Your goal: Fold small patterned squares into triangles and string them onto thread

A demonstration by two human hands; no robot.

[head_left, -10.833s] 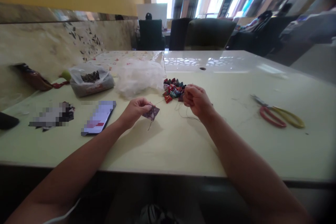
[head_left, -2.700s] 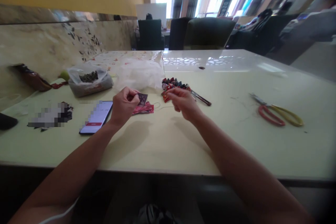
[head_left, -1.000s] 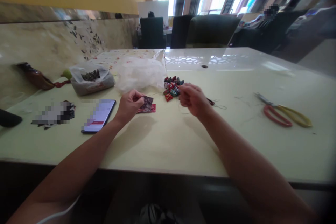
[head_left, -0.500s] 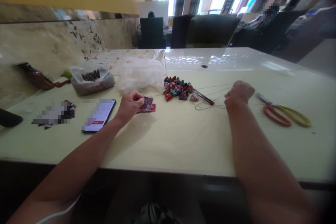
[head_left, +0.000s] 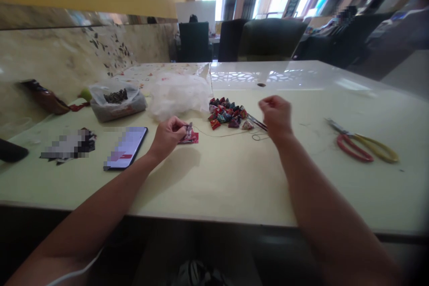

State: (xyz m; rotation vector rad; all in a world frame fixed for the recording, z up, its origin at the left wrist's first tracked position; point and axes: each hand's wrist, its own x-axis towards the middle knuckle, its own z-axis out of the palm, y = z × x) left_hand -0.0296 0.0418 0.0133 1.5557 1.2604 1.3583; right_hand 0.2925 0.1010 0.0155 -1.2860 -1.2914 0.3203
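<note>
The left hand (head_left: pixel 169 136) pinches the cloth (head_left: pixel 188 132), with thread (head_left: pixel 221 136) trailing from it. The right hand (head_left: pixel 277 114) is closed (on what, I cannot tell).

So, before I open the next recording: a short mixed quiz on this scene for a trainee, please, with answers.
1. Multiple choice: what does the left hand pinch?
A) a green round fruit
B) a small purple patterned cloth
C) a clear plastic bag

2. True or false: the metal scissors with one red and one yellow handle lie to the right of the multicoloured pile of folded fabric pieces.

3. Fill in: a long thin ____ trails over the pale table between the hands.

Key: 1 B; 2 true; 3 thread.
</note>
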